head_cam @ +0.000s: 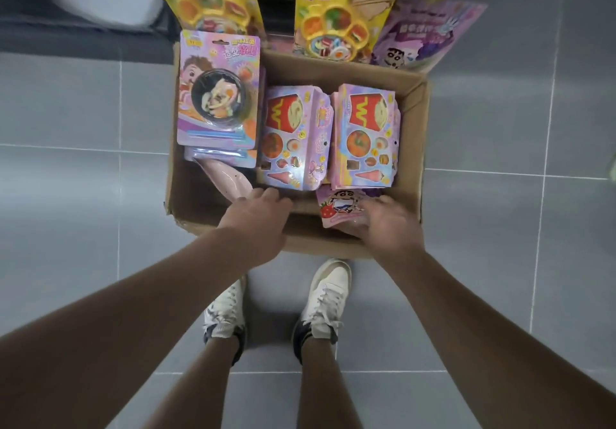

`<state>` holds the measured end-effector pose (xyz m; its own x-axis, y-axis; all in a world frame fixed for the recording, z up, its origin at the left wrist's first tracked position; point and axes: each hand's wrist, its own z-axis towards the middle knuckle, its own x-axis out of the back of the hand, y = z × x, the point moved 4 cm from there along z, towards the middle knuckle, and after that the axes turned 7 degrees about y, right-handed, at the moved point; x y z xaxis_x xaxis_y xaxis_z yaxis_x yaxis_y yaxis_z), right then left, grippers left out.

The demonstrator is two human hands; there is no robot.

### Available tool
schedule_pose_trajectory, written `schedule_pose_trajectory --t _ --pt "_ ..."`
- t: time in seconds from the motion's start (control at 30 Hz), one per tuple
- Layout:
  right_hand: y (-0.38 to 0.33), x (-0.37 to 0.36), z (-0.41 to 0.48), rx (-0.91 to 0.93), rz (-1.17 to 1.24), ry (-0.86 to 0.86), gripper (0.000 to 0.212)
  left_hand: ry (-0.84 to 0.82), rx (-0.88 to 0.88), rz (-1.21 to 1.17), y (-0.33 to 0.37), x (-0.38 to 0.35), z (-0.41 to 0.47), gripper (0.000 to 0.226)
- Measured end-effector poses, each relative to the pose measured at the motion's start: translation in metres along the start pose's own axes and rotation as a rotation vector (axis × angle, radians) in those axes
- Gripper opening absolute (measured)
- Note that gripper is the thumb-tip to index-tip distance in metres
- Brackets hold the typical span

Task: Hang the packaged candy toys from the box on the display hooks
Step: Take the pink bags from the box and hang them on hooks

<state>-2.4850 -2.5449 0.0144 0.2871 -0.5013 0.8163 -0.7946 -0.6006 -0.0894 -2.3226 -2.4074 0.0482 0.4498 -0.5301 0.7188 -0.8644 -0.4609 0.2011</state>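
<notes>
In the box (411, 118), the right hand (390, 225) holds a strawberry pouch (335, 208)

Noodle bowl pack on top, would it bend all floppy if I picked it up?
Probably not much: the noodle bowl pack lies flat and straight on its pile, so the card looks fairly stiff. The bulging black bowl likely makes its middle heaviest, so it may tip when lifted by an edge. Its glossy front could be slippery.
</notes>
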Motion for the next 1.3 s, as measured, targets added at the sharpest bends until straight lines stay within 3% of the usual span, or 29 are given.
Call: schedule_pose_trajectory --t 0.23,0.47,0.5,0.57,0.67,0.73,0.87,0.93,1.03,1.13,1.23,1.3 --pt "0.001 -0.014 0.028 -0.02 -0.169 -0.205 0.043 -0.024 0.017 -0.033 -0.006 -0.009 0.009 0.045" --pt "-0.003 -0.006 0.017 0.1 -0.16 -0.158 0.048 -0.049 0.095 -0.213 -0.002 -0.017 0.017 0.043" --pt "-0.006 0.0 0.01 0.146 -0.129 -0.12 0.053 -0.053 0.138 -0.306 -0.001 -0.019 0.018 0.041" --pt "-0.013 0.01 -0.005 0.294 -0.031 0.127 0.065 -0.061 0.303 -0.575 0.0 -0.028 0.021 0.031" --pt "-0.015 0.017 -0.027 0.449 0.084 0.427 0.068 -0.161 0.707 -1.089 -0.001 -0.044 0.023 0.037" --pt "-0.014 0.016 -0.035 0.449 0.116 0.411 0.065 -0.257 0.893 -1.394 0.006 -0.053 0.019 0.044" --pt "-0.028 0.03 -0.055 0.549 0.147 0.473 0.025 -0.327 0.954 -1.767 0.011 -0.057 0.019 0.045" --pt "-0.032 0.027 -0.064 0.579 0.173 0.425 0.024 -0.36 0.958 -1.885 0.013 -0.057 0.018 0.046" --pt "-0.032 0.02 -0.07 0.614 0.184 0.32 0.033 -0.32 0.959 -1.841 0.008 -0.069 0.014 0.076" --pt "-0.032 0.025 -0.069 0.67 0.27 0.183 0.029 -0.176 0.941 -1.639 -0.006 -0.071 -0.001 0.054" --pt "-0.029 0.035 -0.057 0.467 0.329 0.041 0.045 -0.165 0.85 -1.593 -0.019 -0.062 -0.027 0.038" --pt "-0.027 0.04 -0.047 0.36 0.343 0.076 0.042 -0.15 0.786 -1.653 -0.03 -0.057 -0.045 0.034"
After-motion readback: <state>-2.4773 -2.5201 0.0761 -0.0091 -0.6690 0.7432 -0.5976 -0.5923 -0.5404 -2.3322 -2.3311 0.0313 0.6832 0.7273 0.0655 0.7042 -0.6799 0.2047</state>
